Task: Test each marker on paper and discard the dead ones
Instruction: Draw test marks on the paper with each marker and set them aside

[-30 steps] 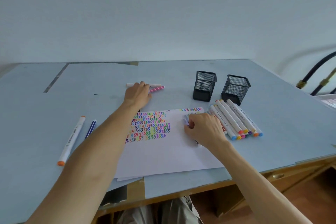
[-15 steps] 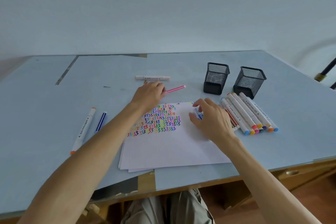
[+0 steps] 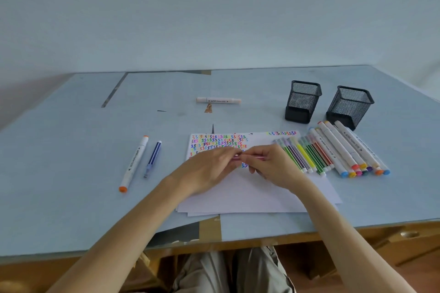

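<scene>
Left of centre: lying well apart from the hands, an orange-capped marker [image 3: 133, 163] and a blue pen [image 3: 152, 158], long axes running roughly up-frame. Centre: pinching one end of a thin pink marker [image 3: 250, 157], the left hand [image 3: 209, 169], fingers closed on it; gripping the other end, the right hand [image 3: 273, 169], likewise closed on the barrel. Lying horizontally between the two grips just above the scribbled paper [image 3: 238, 188], the marker's long axis; likely uncapping, pulling apart along that axis; tip direction hidden. Right: resting side by side, a row of markers [image 3: 333, 152], before two mesh pen holders [image 3: 302, 102].
</scene>
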